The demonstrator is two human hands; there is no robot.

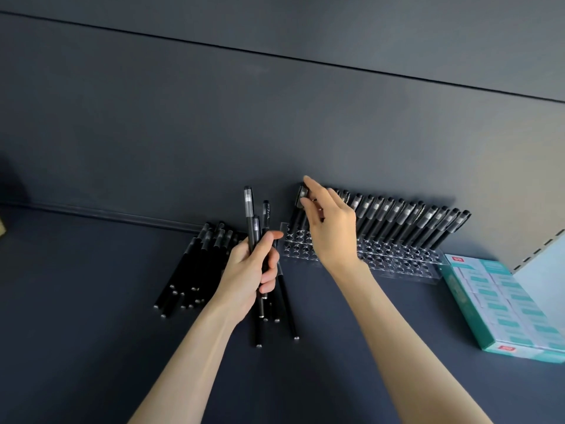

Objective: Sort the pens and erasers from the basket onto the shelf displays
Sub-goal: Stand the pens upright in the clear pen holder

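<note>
nearest, the left hand (252,264) grips a small bunch of black pens (256,221), with loose pens (195,270) lying on the dark shelf (91,301) behind it. beyond, the right hand (328,228) pinches one pen (301,198) at the clear rack (397,261). its back row looks full; front holes remain empty. an eraser box (495,307) sits right.

A stationery shop, by the look of it: a dark shelf (91,301) with a dark back panel (214,117); a clear acrylic pen rack (397,264) holding identical black pens (406,221); a boxed stock of erasers (501,307) beside it.
</note>
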